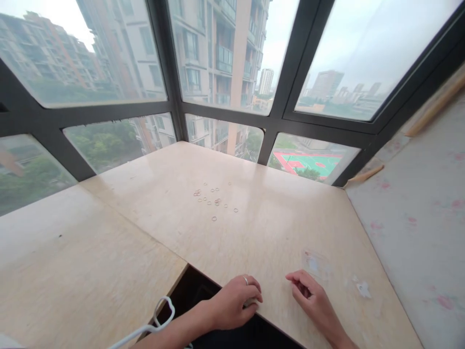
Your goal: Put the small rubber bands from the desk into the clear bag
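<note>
My left hand (238,301), with a silver ring on one finger, rests at the front edge of the table (254,232). Its fingers curl in toward the thumb around something pale, too hidden to name. To the right, my right hand (310,295) is just over the tabletop; its index finger points left, the others bend loosely, and I see nothing in it. Beyond both hands, several small thin rings (214,218) lie scattered at mid-table, some bunched together. A clear plastic packet (313,262) lies just past my right hand.
A small white scrap (363,290) lies right of my right hand. A white cable (163,310) loops by my left forearm. Dark space shows below the table's cut-out edge (188,264). Framed windows (178,97) bound the back, and a papered wall (414,218) the right.
</note>
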A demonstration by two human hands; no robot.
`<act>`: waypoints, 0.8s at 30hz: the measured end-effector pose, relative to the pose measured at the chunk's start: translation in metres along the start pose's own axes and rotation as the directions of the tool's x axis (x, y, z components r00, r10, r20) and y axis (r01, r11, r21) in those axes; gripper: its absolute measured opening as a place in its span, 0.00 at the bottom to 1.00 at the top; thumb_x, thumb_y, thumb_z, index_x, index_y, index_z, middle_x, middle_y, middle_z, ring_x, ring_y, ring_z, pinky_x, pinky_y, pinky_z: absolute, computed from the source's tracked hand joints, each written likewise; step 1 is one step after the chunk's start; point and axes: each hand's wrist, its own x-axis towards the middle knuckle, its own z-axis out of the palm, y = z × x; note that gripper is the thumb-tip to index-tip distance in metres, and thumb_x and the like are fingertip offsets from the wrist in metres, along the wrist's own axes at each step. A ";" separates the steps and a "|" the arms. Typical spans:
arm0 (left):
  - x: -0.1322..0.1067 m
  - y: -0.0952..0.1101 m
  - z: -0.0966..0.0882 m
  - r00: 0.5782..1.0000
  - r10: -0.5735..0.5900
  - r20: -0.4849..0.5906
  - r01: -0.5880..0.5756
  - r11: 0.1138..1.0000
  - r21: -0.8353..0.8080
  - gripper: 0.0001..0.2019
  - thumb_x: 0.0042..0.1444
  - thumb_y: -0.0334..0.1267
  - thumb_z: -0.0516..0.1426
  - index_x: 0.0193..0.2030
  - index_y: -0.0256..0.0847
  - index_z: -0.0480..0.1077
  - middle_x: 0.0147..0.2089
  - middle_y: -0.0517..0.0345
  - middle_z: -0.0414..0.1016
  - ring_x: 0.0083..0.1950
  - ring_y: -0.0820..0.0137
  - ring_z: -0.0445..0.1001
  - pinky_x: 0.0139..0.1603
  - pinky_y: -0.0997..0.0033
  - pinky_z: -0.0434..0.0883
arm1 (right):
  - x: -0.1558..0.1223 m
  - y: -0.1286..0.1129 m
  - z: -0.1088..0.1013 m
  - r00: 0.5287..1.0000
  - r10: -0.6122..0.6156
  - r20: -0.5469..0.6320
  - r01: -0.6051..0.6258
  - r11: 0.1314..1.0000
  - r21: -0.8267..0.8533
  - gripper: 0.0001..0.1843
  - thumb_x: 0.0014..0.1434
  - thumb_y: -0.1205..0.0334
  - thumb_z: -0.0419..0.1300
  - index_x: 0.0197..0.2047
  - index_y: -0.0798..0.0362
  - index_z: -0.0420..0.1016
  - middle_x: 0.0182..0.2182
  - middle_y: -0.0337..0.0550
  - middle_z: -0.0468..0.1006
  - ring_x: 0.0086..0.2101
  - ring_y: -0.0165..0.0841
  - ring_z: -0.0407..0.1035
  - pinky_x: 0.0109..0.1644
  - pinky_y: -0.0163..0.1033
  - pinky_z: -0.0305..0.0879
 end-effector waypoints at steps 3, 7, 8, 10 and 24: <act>-0.004 -0.007 0.005 0.997 0.060 -0.038 -0.059 0.998 0.028 0.11 0.51 0.25 0.55 0.40 0.40 0.72 0.46 0.53 0.74 0.47 0.68 0.72 0.50 0.70 0.68 | 0.008 -0.017 0.007 0.998 -0.003 0.068 0.002 1.000 0.020 0.11 0.61 0.58 0.53 0.38 0.50 0.75 0.31 0.41 0.74 0.29 0.33 0.68 0.31 0.36 0.66; -0.007 -0.013 0.016 0.987 0.118 -0.109 -0.109 0.990 0.085 0.08 0.51 0.27 0.56 0.36 0.40 0.73 0.44 0.56 0.75 0.44 0.69 0.72 0.47 0.70 0.67 | 0.039 -0.051 0.021 0.987 -0.100 0.128 0.094 0.994 0.054 0.08 0.60 0.60 0.55 0.39 0.50 0.75 0.30 0.40 0.71 0.30 0.32 0.67 0.34 0.37 0.66; -0.008 -0.014 0.019 0.985 0.128 -0.119 -0.116 0.988 0.104 0.08 0.50 0.27 0.56 0.36 0.40 0.72 0.44 0.57 0.76 0.43 0.69 0.71 0.46 0.69 0.66 | 0.051 -0.061 0.025 0.982 -0.135 0.134 0.129 0.990 0.056 0.07 0.59 0.60 0.57 0.39 0.51 0.75 0.29 0.39 0.69 0.29 0.31 0.66 0.33 0.37 0.65; -0.008 -0.016 0.023 0.983 0.135 -0.124 -0.117 0.983 0.142 0.07 0.50 0.28 0.57 0.36 0.41 0.72 0.43 0.60 0.76 0.42 0.69 0.70 0.45 0.68 0.66 | 0.080 -0.081 0.037 0.971 -0.198 0.138 0.187 0.979 0.085 0.07 0.58 0.61 0.58 0.39 0.51 0.75 0.29 0.38 0.69 0.29 0.30 0.66 0.33 0.36 0.65; -0.003 -0.047 0.054 0.967 0.234 -0.097 -0.208 0.952 0.223 0.04 0.51 0.37 0.59 0.35 0.44 0.72 0.43 0.63 0.76 0.41 0.68 0.69 0.40 0.67 0.62 | 0.322 -0.172 0.171 0.867 -0.343 0.361 0.424 0.889 -0.174 0.24 0.55 0.75 0.52 0.55 0.53 0.62 0.45 0.43 0.76 0.24 0.24 0.73 0.31 0.33 0.69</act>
